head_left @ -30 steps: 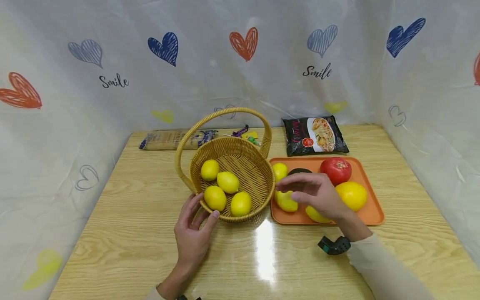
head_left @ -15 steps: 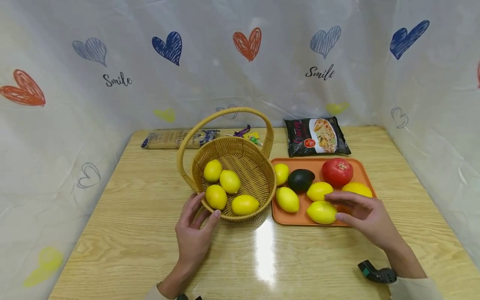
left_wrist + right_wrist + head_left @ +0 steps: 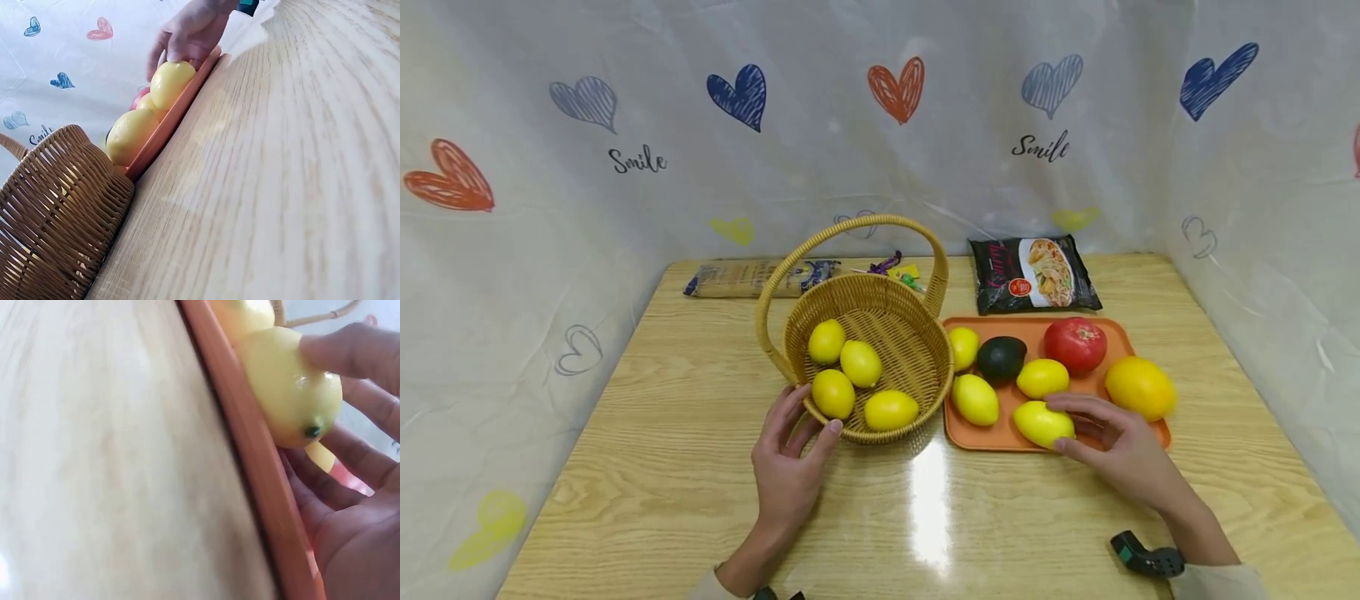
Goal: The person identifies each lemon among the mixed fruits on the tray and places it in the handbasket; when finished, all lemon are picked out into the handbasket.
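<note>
In the head view a wicker basket (image 3: 917,367) with an arched handle holds several lemons (image 3: 861,363). My left hand (image 3: 786,475) grips the basket's near-left rim, thumb and index finger at the edge. To the right, my right hand (image 3: 1123,454) pinches the right end of a lemon (image 3: 1041,423) at the front of the orange tray (image 3: 1000,440). The right wrist view shows the thumb on top of that lemon (image 3: 281,387) and the other fingers beside it. The lemon still lies in the tray, next to other lemons (image 3: 975,400).
The tray also bears an avocado (image 3: 1002,359), a red pomegranate (image 3: 1075,345) and a large yellow-orange fruit (image 3: 1141,388) overlapping its right edge. A black noodle packet (image 3: 1033,273) lies behind the tray. Behind the basket are a long pasta packet (image 3: 737,279) and wrapped sweets (image 3: 887,265).
My right hand moved from beside the basket rightward to the front lemon and closed on it. The large yellow-orange fruit shifted right. One lemon in the basket turned on its side. The left hand stayed.
</note>
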The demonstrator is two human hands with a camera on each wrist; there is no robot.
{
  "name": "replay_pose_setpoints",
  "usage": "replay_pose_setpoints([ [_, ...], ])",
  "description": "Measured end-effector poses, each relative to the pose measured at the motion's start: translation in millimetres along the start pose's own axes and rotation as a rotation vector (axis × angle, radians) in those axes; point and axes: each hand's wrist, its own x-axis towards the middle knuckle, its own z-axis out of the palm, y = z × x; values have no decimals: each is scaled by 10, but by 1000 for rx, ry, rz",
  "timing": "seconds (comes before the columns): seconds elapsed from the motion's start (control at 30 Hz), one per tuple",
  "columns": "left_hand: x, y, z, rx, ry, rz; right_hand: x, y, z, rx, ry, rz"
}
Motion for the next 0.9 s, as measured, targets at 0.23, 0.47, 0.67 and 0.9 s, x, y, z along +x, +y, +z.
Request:
replay_pose_setpoints([
  [0.23, 1, -2, 4, 4, -1, -3, 235, -357, -106, 152, -125, -133],
  [0.47, -1, 2, -6, 9, 1, -5, 727, -813, 39, 123, -217, -312],
  [0.67, -3, 16, -4, 7, -4, -5, 1081, -1040, 331, -50, -321, -374],
  [0.9, 2, 13, -10, 13, -1, -6, 1305, -1239, 662, -312, -401, -411],
])
